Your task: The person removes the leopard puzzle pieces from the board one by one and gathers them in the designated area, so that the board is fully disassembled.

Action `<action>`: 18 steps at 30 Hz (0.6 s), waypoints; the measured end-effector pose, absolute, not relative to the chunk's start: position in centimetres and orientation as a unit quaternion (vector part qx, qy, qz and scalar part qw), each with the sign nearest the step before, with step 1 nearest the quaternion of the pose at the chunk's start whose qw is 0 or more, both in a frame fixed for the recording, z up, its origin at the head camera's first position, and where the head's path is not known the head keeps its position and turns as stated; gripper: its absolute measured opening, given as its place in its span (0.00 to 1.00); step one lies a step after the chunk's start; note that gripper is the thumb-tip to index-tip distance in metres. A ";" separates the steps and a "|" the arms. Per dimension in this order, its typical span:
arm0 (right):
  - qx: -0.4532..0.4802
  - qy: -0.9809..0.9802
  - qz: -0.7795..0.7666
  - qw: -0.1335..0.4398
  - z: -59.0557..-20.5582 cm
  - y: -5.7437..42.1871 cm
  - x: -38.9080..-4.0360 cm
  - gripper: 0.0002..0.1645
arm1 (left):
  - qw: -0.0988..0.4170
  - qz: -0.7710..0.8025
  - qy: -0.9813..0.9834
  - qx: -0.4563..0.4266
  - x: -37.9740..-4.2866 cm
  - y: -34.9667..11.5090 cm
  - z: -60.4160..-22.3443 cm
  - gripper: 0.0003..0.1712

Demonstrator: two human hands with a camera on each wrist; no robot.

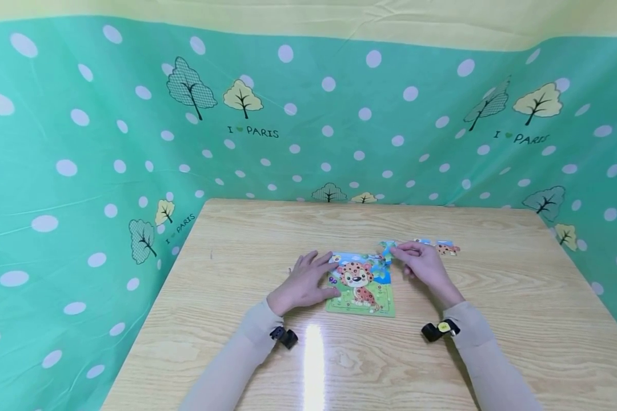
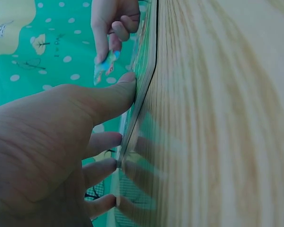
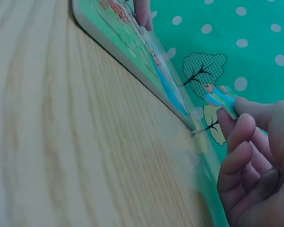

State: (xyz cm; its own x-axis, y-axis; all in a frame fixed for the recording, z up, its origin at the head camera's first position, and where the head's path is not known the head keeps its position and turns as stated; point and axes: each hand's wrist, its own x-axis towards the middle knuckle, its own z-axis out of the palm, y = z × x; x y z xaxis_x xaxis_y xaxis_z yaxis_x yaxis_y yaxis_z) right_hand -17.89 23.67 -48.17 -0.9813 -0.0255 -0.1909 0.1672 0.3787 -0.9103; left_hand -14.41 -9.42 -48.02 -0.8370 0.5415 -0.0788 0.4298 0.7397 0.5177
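Observation:
A puzzle board (image 1: 360, 309) with a spotted leopard cub picture lies flat on the table. My left hand (image 1: 305, 283) rests at the board's left side, fingers spread. Its thumb (image 2: 114, 98) touches the board's edge in the left wrist view. Between thumb and fingertips, my right hand (image 1: 424, 267) pinches a blue and green puzzle piece (image 3: 221, 101). In the head view this piece overlaps the board's upper right corner; the right wrist view has it raised above the tabletop.
Loose puzzle pieces (image 1: 447, 249) lie behind the right hand, partly hidden by it. The wooden table (image 1: 247, 240) meets a green dotted cloth (image 1: 267, 171) along its back and sides. A glare streak falls on the tabletop in front of the board.

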 end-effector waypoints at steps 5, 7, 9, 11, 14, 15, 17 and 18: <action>0.044 0.836 -0.543 0.070 -48.2 24.2 -17.6 0.34 | 0.112 0.248 0.925 0.265 -14.3 -9.4 -47.9 0.44; 0.050 0.837 -0.540 0.065 -48.2 24.4 -17.6 0.33 | 0.112 0.247 0.925 0.266 -14.3 -9.4 -47.9 0.44; 0.053 0.839 -0.539 0.060 -48.0 24.6 -17.5 0.33 | 0.111 0.247 0.925 0.266 -14.3 -9.4 -47.9 0.44; 0.058 0.837 -0.541 0.055 -47.9 24.8 -17.4 0.32 | 0.110 0.248 0.925 0.265 -14.3 -9.4 -47.9 0.44; 0.055 0.836 -0.544 0.050 -47.6 25.1 -17.2 0.32 | 0.110 0.250 0.925 0.264 -14.3 -9.4 -47.9 0.44; 0.053 0.835 -0.545 0.049 -47.6 25.2 -17.2 0.32 | 0.109 0.251 0.925 0.263 -14.3 -9.4 -47.9 0.43; 0.050 0.833 -0.548 0.049 -47.5 25.4 -17.1 0.32 | 0.109 0.253 0.925 0.263 -14.3 -9.4 -47.9 0.43; 0.049 0.834 -0.547 0.049 -47.4 25.6 -17.1 0.32 | 0.110 0.253 0.925 0.263 -14.3 -9.4 -47.9 0.43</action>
